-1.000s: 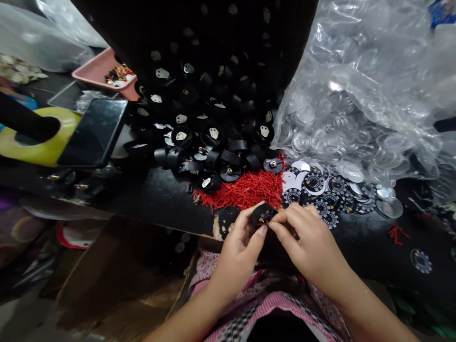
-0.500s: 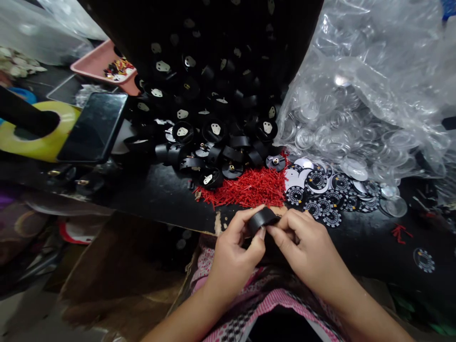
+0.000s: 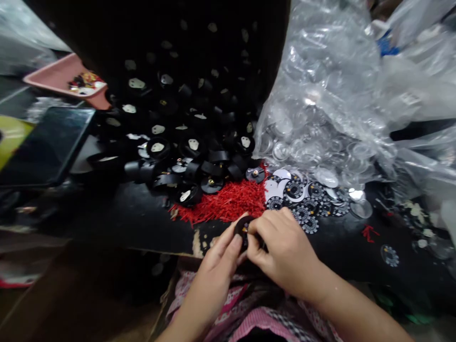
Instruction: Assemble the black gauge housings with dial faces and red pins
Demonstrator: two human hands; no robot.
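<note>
Black, round casing (image 3: 242, 224) sits gripped in left hand (image 3: 221, 259), right hand (image 3: 282, 243) pinched against it.

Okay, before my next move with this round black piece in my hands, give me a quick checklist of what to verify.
1. Round black piece steadied: ok, the left hand grips its edge.
2. Right hand in position: ok, its fingertips are at the piece's face.
3. Small part pinched in those fingertips: cannot tell, the fingers hide it.
4. Red pieces nearby: ok, piled just beyond the hands.
5. Printed dials all together: not ok, most are heaped right of the red pile, but a lone dial lies farther right.
</note>
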